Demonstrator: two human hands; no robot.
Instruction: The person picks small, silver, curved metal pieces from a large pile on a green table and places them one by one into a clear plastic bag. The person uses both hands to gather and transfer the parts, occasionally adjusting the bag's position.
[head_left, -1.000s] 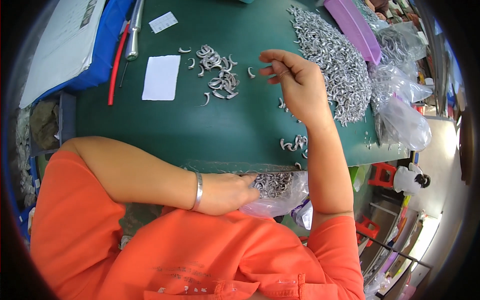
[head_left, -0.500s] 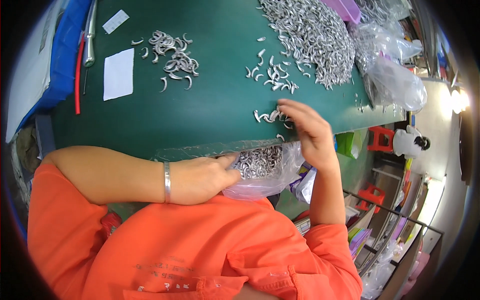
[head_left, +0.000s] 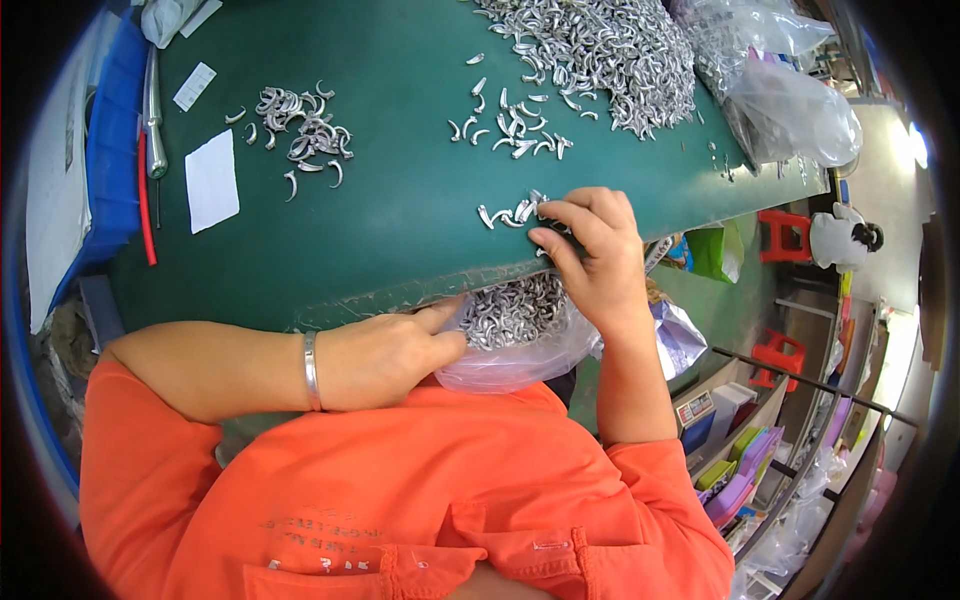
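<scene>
Small curved silver metal pieces, shaped like little claws, fill a clear plastic bag (head_left: 500, 372) held below the table's front edge. My left hand (head_left: 395, 350), with a metal bangle on its wrist, is closed on the bag's left rim. Over a few metal pieces (head_left: 510, 214) near the table edge is my right hand (head_left: 603, 250). Its thumb and fingers are apart, with some pieces partly hidden beneath them. Farther back lie a small scattered group of pieces (head_left: 525, 130) and a large heap (head_left: 610, 60). Another small pile (head_left: 310, 130) sits to the left.
The green tabletop (head_left: 380, 230) bears a white paper (head_left: 212, 182), a small label (head_left: 194, 87), a red tube (head_left: 146, 205) and a metal-ended tool (head_left: 154, 110). A blue bin (head_left: 112, 150) stands at left. Plastic bags (head_left: 790, 105) lie at back right. A person (head_left: 840, 238) is beyond, near red stools (head_left: 783, 236).
My right hand has come down and left onto the few pieces by the edge, its fingers now bent. My left hand stays at the bag. The view has shifted slightly.
</scene>
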